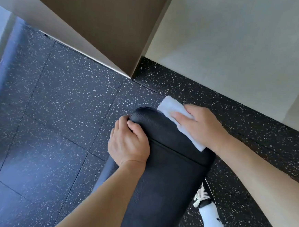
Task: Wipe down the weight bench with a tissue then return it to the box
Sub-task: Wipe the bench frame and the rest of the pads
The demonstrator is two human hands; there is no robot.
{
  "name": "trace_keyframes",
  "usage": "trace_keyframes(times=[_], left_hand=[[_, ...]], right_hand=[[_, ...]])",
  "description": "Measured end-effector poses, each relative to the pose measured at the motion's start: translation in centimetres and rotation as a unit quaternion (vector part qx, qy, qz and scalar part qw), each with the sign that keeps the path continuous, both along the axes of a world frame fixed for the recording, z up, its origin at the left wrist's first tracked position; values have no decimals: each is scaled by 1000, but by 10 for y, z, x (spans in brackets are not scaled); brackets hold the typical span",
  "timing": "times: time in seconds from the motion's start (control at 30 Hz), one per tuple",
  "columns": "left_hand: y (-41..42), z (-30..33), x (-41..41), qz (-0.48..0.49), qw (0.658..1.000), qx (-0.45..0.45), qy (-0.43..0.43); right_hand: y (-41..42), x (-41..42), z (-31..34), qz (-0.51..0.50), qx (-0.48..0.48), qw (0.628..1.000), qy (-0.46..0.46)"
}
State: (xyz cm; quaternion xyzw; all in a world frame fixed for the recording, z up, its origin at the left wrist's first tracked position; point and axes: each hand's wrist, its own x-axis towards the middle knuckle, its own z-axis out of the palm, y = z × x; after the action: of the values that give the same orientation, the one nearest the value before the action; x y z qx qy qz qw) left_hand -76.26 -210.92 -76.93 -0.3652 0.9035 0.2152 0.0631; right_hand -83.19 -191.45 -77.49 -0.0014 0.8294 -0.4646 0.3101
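Note:
A black padded weight bench (166,168) runs from the bottom of the view up to its rounded far end near the middle. My left hand (129,141) grips the bench's left edge close to that end, fingers curled round the pad. A folded white tissue (172,109) lies along the right edge of the pad. My right hand (199,126) presses down on the tissue with flat fingers. No tissue box is in view.
Dark speckled rubber floor tiles (56,106) surround the bench. A brown wall corner (115,39) juts in at the top, with a pale wall (239,48) to its right. My foot in a white sock and dark shoe (207,212) stands right of the bench.

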Motion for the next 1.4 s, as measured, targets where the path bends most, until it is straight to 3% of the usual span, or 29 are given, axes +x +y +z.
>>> trace_keyframes(times=[0.13,0.4,0.57,0.77,0.9,1.03,1.13,1.23,1.4], left_hand=[[-1,-1,0,1,1000,1,7],[-5,-8,2,-13,1000,-12,14],[-5,-8,2,-20,999,-18,18],[-4,-7,3,-24,999,-13,38],[-4,-7,2,-16,999,-11,29],[-3,-6,1,-14,999,-8,40],[-4,-8,1,-13,999,-11,34],[-5,-7,1,-14,999,-8,31],[-5,-7,1,-20,1000,-4,23]], right_hand=[[-13,8,1,6,46,995,86],[-103,-44,-3,114,68,988,76],[-23,-1,1,16,60,996,69],[38,65,6,-75,83,984,139],[-1,24,3,5,120,985,121],[-74,-33,-5,70,53,993,78],[-105,-50,-7,129,56,988,61],[-79,-36,2,61,14,996,69],[19,28,7,-20,41,995,88]])
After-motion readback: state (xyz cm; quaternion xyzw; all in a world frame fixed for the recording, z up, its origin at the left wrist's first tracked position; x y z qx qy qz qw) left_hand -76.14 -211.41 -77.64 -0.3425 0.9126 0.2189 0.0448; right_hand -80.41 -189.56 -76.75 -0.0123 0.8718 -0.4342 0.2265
